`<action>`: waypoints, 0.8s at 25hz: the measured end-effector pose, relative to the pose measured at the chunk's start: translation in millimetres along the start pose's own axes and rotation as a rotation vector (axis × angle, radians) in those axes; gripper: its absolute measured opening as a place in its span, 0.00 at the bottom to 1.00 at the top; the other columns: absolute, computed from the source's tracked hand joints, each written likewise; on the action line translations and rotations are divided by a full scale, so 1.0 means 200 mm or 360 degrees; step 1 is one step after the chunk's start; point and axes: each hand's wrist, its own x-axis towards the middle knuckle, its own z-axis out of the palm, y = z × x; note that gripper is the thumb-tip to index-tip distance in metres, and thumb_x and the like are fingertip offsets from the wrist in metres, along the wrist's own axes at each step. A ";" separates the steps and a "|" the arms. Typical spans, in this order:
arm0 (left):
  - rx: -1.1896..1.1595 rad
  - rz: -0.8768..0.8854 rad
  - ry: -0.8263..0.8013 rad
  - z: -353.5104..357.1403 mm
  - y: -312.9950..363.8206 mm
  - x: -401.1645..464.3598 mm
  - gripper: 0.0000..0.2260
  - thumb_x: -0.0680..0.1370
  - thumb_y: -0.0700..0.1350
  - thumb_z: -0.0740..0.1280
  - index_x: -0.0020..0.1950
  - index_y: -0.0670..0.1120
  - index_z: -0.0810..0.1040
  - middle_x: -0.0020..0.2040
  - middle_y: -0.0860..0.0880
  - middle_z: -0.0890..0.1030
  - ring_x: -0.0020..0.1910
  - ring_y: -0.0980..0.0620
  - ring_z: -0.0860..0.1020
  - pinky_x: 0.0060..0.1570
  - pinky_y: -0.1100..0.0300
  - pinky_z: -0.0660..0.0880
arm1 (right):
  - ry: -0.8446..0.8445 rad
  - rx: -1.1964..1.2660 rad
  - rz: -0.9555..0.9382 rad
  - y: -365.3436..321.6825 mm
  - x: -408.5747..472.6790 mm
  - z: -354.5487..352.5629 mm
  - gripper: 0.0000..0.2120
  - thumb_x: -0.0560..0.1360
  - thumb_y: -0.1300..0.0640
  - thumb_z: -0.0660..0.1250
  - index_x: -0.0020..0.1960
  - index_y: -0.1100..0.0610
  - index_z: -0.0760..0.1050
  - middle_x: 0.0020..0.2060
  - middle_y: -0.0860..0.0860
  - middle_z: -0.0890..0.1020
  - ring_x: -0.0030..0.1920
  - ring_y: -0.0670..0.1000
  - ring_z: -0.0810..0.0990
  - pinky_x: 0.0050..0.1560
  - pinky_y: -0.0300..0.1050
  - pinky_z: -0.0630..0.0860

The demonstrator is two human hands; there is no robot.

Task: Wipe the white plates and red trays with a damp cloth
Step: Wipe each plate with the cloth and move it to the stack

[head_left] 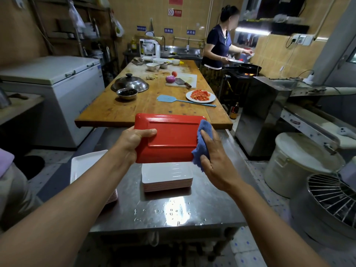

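A: Nearest, the steel table [212, 205] is seen wet, droplets shining by its front edge. Bare steel lies between that edge and the stack [167, 180] of white-faced, red-rimmed trays at the middle.

B: A second stack [84, 166] overhangs the left edge, partly hidden by the left forearm.

A: Above the middle stack a red tray [169, 139] is held up off the table, underside shown to the camera, glossy, with a raised rectangular foot.

B: It is gripped at its left edge by the left hand [133, 141], thumb curled over the back, fingers hidden behind.

A: At its right edge the blue cloth [202, 143] is pressed by the right hand [215, 158], fingers fairly straight and spread over it. Part of the cloth hangs below the palm.

B: The tray's front face cannot be seen.

A: Beyond, the wooden table [134, 110] meets the steel one, its near edge just behind the tray. On it are seen a blue swatter [167, 98], a plate of tomato [200, 95], a lid [130, 83], a small bowl [127, 92].

B: To the right a narrow aisle is left before a white bin [300, 166] and a wire guard [331, 197], cut off by the frame.

A: Farthest, a person [218, 49] is seen at a wok [250, 68].
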 end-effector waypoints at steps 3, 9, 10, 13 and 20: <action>-0.0058 -0.0109 0.0036 0.03 0.00 0.00 0.12 0.71 0.37 0.70 0.52 0.46 0.77 0.41 0.44 0.82 0.35 0.46 0.81 0.28 0.55 0.77 | 0.0032 -0.0202 -0.0062 -0.02 -0.01 0.02 0.33 0.76 0.59 0.61 0.75 0.46 0.49 0.77 0.52 0.46 0.76 0.53 0.51 0.73 0.55 0.60; -0.0211 -0.0167 0.0051 0.09 -0.03 -0.04 0.15 0.74 0.44 0.70 0.59 0.44 0.75 0.43 0.41 0.80 0.37 0.43 0.79 0.32 0.51 0.75 | 0.0065 -0.0455 -0.0275 -0.27 0.05 0.16 0.33 0.70 0.52 0.58 0.75 0.54 0.59 0.76 0.55 0.52 0.76 0.56 0.48 0.75 0.55 0.42; -0.0226 -0.0160 0.0061 0.09 -0.03 -0.04 0.14 0.74 0.45 0.70 0.58 0.44 0.75 0.42 0.42 0.80 0.37 0.44 0.79 0.32 0.52 0.75 | 0.0054 -0.0444 -0.0303 -0.31 0.06 0.20 0.33 0.70 0.52 0.58 0.75 0.53 0.58 0.77 0.55 0.51 0.77 0.56 0.47 0.75 0.54 0.41; -0.0265 -0.0189 0.0093 0.07 -0.04 -0.05 0.09 0.76 0.49 0.68 0.52 0.45 0.75 0.43 0.43 0.80 0.39 0.45 0.79 0.34 0.53 0.75 | 0.0057 -0.0455 -0.0373 -0.39 0.09 0.28 0.33 0.71 0.49 0.56 0.76 0.53 0.57 0.77 0.55 0.49 0.77 0.54 0.45 0.75 0.50 0.38; -0.0299 -0.0457 0.0112 -0.04 -0.04 -0.07 0.14 0.76 0.54 0.66 0.48 0.42 0.76 0.40 0.41 0.79 0.36 0.44 0.78 0.35 0.47 0.73 | -0.0019 -0.0643 -0.0567 -0.33 0.08 0.26 0.32 0.69 0.51 0.63 0.72 0.55 0.64 0.76 0.56 0.56 0.76 0.56 0.54 0.74 0.57 0.50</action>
